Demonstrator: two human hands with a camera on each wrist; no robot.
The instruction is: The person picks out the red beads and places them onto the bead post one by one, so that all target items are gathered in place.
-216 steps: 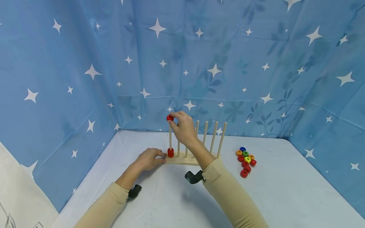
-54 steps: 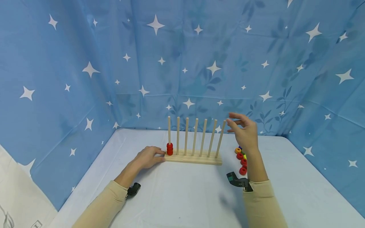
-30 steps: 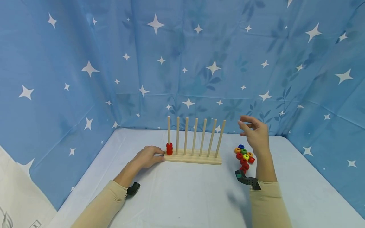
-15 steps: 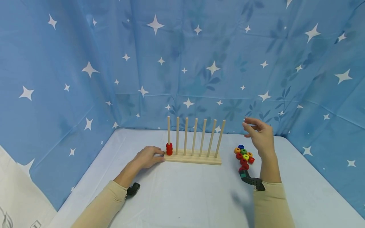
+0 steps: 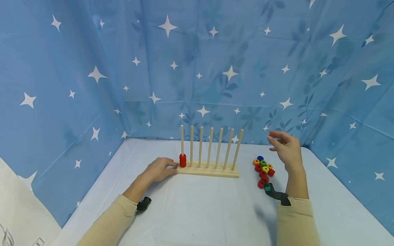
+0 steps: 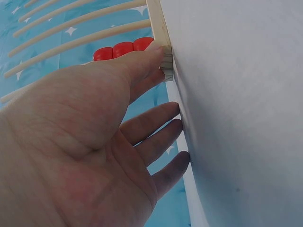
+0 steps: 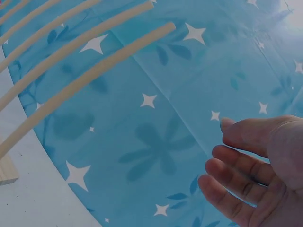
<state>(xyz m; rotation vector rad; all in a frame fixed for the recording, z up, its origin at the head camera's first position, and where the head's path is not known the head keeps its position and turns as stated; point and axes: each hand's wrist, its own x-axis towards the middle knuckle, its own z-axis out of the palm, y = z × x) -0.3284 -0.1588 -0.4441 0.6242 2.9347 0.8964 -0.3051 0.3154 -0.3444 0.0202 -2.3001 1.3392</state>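
A wooden peg rack [image 5: 209, 172] with a row of upright pegs stands on the white table. Three red beads [image 5: 183, 160] are stacked low on its leftmost peg; the left wrist view shows these red beads [image 6: 123, 49] side by side. My left hand [image 5: 159, 169] holds the rack's left end between thumb and index finger, its other fingers touching the table. Raised behind and right of the loose beads [image 5: 263, 163], my right hand [image 5: 287, 149] is bent loosely, thumb near the fingertips. Nothing shows between its fingers in the right wrist view.
The loose beads lie grouped right of the rack: several red, with orange, green, yellow and blue ones. A blue star-patterned curtain [image 5: 203, 75] hangs behind and along both sides. Wrist cameras [image 5: 277, 194] sit on both forearms.
Earlier my right hand held a red bead at the leftmost peg's top; that peg's stack has grown. The hand has since moved right, past the rack. My left hand has stayed put.
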